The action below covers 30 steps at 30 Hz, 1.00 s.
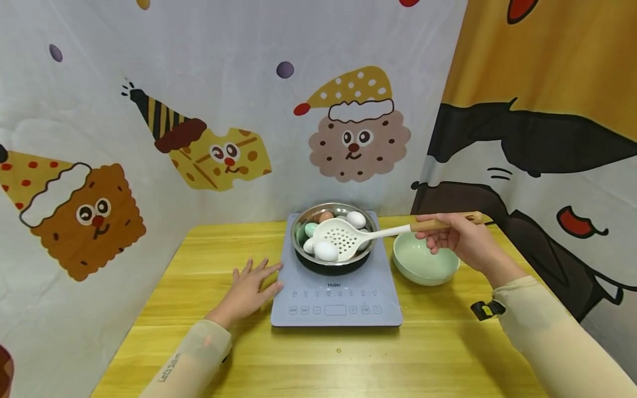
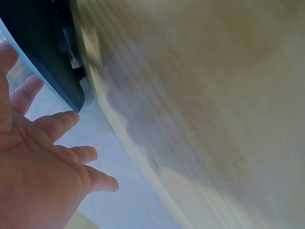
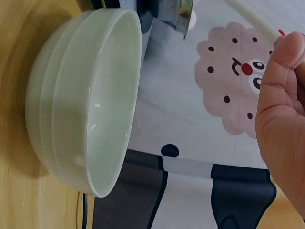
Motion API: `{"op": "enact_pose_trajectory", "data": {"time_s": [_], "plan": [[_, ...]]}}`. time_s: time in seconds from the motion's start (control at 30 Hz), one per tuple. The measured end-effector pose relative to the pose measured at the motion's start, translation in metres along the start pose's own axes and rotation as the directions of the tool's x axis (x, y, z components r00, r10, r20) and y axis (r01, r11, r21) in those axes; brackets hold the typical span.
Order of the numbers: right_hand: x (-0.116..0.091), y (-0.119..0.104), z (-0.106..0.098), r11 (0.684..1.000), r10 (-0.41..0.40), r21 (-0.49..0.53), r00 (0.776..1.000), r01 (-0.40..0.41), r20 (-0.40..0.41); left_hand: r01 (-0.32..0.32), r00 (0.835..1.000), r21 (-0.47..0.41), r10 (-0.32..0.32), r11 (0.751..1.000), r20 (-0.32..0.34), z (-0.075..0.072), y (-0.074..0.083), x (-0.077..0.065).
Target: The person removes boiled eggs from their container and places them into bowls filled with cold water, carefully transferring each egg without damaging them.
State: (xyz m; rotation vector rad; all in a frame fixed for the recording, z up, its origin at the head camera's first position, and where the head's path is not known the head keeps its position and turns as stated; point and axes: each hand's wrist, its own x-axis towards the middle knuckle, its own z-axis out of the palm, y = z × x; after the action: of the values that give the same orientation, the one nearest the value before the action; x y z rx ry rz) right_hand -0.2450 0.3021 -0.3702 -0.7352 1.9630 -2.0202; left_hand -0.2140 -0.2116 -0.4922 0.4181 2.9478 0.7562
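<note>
My right hand grips the wooden handle of a white slotted skimmer. The skimmer's holed head is over a steel pot, with a white egg on its near side. Around and partly under it lie several eggs, among them a brown egg, a greenish egg and another white egg. My left hand spreads its fingers at the left edge of the induction cooktop, fingertips at its rim. In the left wrist view, the same left hand shows its palm.
A pale green bowl stands right of the cooktop, below my right hand; it fills the left of the right wrist view. The yellow wooden table carries everything. A cartoon-printed cloth hangs behind it.
</note>
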Motion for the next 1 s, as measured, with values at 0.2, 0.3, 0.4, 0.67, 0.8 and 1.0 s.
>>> {"op": "enact_pose_trajectory", "data": {"time_s": [0.2,0.3,0.4,0.67,0.8,1.0], "plan": [[-0.001,-0.002,0.006,0.998,0.062,0.031,0.995,-0.060,-0.079,-0.010,1.000,0.008,0.010,1.000,-0.007,0.000,-0.001,0.000],[-0.002,-0.005,0.011,0.994,0.104,0.054,0.985,-0.097,-0.135,-0.011,1.000,0.000,0.011,1.000,-0.006,-0.001,-0.001,0.000],[-0.001,-0.008,0.016,0.987,0.144,0.094,0.974,-0.129,-0.174,-0.007,1.000,-0.009,0.007,1.000,0.001,-0.001,0.001,0.000],[-0.003,-0.016,0.024,0.960,0.247,0.192,0.938,-0.203,-0.244,0.000,1.000,-0.006,0.000,1.000,0.004,-0.002,0.003,0.000],[-0.008,-0.024,0.023,0.962,0.221,0.217,0.940,-0.166,-0.259,0.002,1.000,-0.002,-0.002,1.000,0.003,0.000,0.001,-0.001],[-0.022,-0.039,0.011,0.972,0.145,0.221,0.947,-0.082,-0.287,0.000,1.000,-0.004,0.000,1.000,-0.002,0.001,0.001,0.000]]}}
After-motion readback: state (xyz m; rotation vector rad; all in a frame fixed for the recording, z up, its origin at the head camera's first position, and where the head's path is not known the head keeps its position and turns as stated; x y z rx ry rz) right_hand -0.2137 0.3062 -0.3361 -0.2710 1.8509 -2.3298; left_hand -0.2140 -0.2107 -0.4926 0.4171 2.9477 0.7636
